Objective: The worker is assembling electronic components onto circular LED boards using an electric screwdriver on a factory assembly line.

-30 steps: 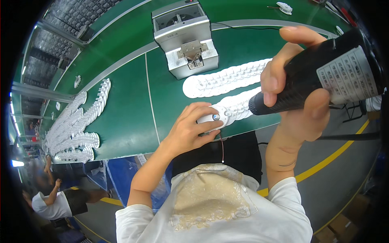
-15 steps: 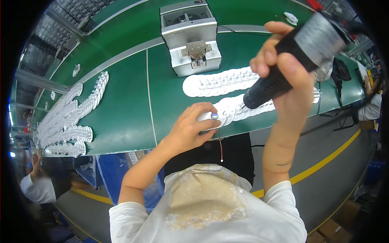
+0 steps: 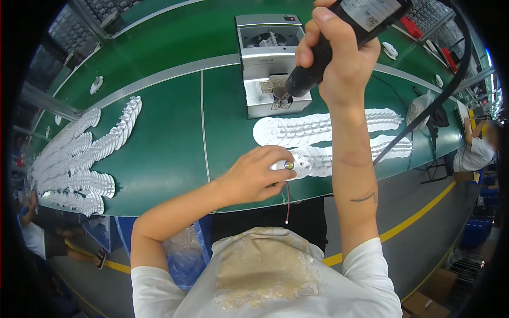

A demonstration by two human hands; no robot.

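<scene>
My right hand (image 3: 342,61) is wrapped round a black electric screwdriver (image 3: 307,74), raised over the bench. The bit points down at the front pick-up spot of a silver screw feeder (image 3: 269,62); whether it touches a screw is too small to tell. Lower down, my left hand (image 3: 257,175) grips a white plastic part with a small round metal piece (image 3: 289,165) at its middle. A thin red wire (image 3: 288,204) hangs from that part over the bench's front edge. The part lies at the left end of a row of overlapping white discs (image 3: 318,161), and my fingers hide much of it.
Another row of white discs (image 3: 297,130) lies behind the first. Several fanned stacks of white parts (image 3: 124,124) cover the bench's left side. The screwdriver's black cable (image 3: 445,95) loops down on the right. A co-worker (image 3: 477,151) sits at the far right.
My right hand has carried the electric screwdriver up and left, from over the disc row to the screw feeder's front. My left hand keeps its grip on the white part.
</scene>
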